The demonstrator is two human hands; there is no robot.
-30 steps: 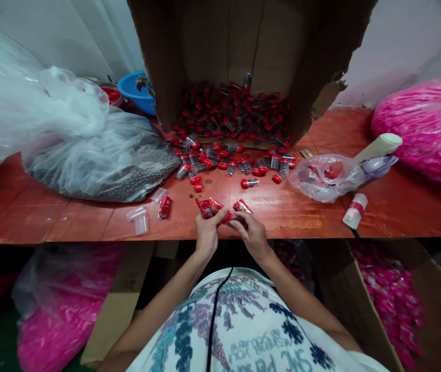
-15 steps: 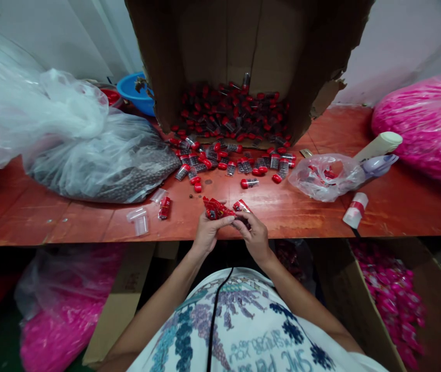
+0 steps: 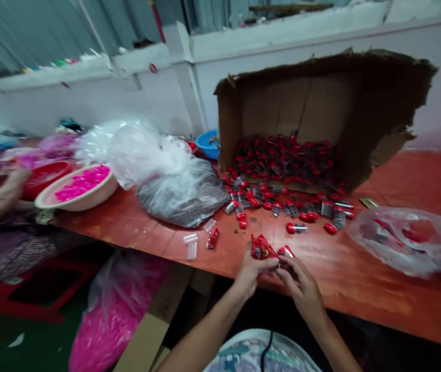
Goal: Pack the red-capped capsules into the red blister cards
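Note:
Above the front edge of the table, my two hands meet close together with fingers closed. My left hand (image 3: 252,271) grips a small bunch of red printed wrappers (image 3: 261,248), which fans out above the thumb. Fingertips of my right hand (image 3: 301,279) pinch at the near end of the bunch, and another red printed piece (image 3: 285,251) sticks up beside them. Whether this piece is joined to the bunch is hidden by the fingers. Beyond lie small clear bottles with red caps and dark beads (image 3: 297,228). Left of my hands are a red-wrapped bottle (image 3: 212,238) and clear empty tubes (image 3: 191,247).
A torn cardboard box (image 3: 383,113) on its side spills capped bottles onto the red table (image 3: 344,268). A bag of dark beads (image 3: 184,199) stands left, a clear plastic bag (image 3: 406,243) right. Further left, a person's arm (image 3: 1,196) is near a basin (image 3: 77,201) of pink pieces.
My view has swung left and upward, so the neighbouring person and basins now show. My hands stay together on the red wrappers, with little visible change in grip.

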